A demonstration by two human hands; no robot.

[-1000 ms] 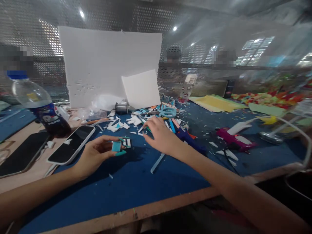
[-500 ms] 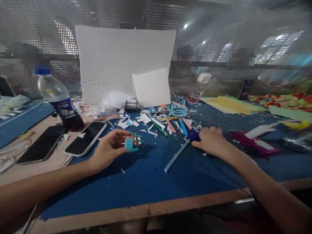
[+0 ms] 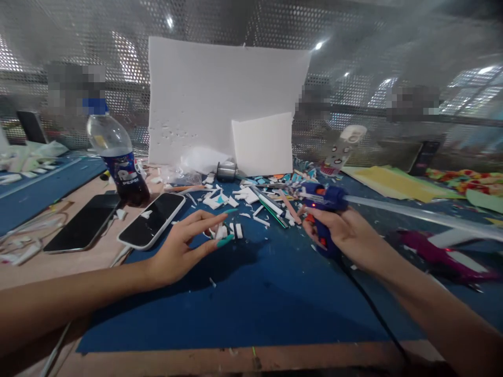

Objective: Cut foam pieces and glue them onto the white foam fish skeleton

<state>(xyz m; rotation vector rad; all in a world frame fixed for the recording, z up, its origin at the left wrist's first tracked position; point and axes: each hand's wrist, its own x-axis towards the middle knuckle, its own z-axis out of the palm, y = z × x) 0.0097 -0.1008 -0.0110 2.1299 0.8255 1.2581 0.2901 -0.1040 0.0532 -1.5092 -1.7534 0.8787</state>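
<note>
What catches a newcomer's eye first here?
The blue hot-glue gun with a clear glue stick, gripped in the right hand at centre-right above the blue mat. Behind it, a big white foam sheet stands upright against the perforated metal wall; the left hand spreads over small white foam scraps at mid-table.

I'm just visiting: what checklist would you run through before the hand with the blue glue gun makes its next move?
1. Grip: right hand is wrapped round the glue gun handle. Ok.
2. Glue loaded: a glue stick juts out behind the gun. Ok.
3. Power: a small red light shows on the gun's side. Ok.
4. Fingers clear: left hand lies open by the white pieces, apart from the nozzle. Ok.
5. Cord: it trails across the blue mat and out of view. Cannot tell if it is free.
6. A piece pinned steady: cannot tell.
</note>
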